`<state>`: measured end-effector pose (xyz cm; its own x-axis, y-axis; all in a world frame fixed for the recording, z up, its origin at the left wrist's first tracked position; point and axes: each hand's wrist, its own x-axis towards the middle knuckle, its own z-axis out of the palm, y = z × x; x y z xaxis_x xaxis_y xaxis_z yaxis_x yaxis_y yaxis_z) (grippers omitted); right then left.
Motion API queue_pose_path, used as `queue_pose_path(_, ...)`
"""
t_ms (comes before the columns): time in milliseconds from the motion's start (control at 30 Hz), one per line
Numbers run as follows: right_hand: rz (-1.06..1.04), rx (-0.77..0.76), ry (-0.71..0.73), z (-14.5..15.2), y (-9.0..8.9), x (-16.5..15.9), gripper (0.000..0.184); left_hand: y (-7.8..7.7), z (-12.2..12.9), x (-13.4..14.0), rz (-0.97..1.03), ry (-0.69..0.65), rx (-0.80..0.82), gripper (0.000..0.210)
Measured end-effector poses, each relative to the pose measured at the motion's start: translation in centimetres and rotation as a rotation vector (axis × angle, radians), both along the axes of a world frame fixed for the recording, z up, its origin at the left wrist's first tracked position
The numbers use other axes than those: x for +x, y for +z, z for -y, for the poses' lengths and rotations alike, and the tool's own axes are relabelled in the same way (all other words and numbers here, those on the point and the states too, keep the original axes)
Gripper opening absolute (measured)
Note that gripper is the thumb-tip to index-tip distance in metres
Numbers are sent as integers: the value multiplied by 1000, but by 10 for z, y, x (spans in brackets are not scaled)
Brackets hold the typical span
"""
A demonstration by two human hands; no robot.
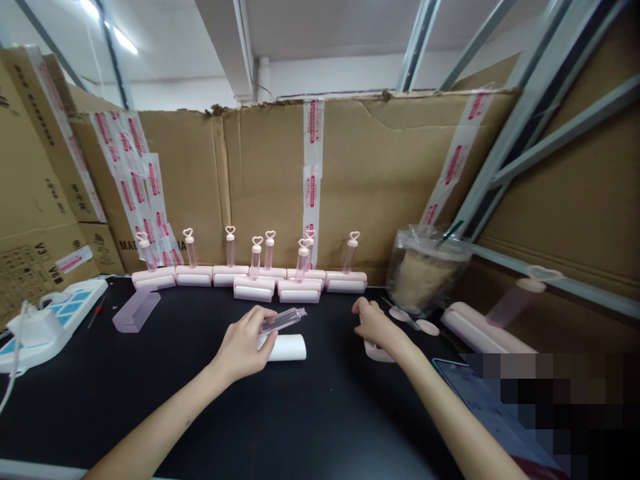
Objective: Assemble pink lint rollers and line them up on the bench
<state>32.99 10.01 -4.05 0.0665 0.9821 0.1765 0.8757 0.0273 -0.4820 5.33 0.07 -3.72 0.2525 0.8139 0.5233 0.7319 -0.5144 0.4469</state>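
Note:
My left hand [247,341] is closed around a clear plastic tube handle [284,321] with a narrow stepped end pointing right. Just below it, a white roll [291,348] lies on the black table, its left end hidden behind my fingers. My right hand [376,327] is over the table to the right, fingers curled in; anything between them is hidden. Partly covered by that hand and wrist, a pale pink curved piece [379,353] lies on the table. Finished-looking pink lint rollers [253,289] with upright clear handles and heart-shaped loops stand along the back.
At the left are a translucent lilac cover [137,313] and a white power strip [70,319]. A bagged drink cup [425,273], pink round pieces [427,327], a larger-looking lint roller [483,328] and a tablet-like screen [480,393] occupy the right. Cardboard [265,167] walls the back.

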Motion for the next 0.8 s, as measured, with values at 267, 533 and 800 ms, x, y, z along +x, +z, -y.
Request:
queue_pose_path(267,-887,114,314,24,28,-38,56,4,7,3,79,-7,22,26)
queue_pose_path(533,-1192,-110,592,56,24,-69,22,11,6,2,72,26,-90,26)
queue_pose_path(800,-1075,-124,745,57,29,-62,19,12,2,-5,204,-75,-252,28)
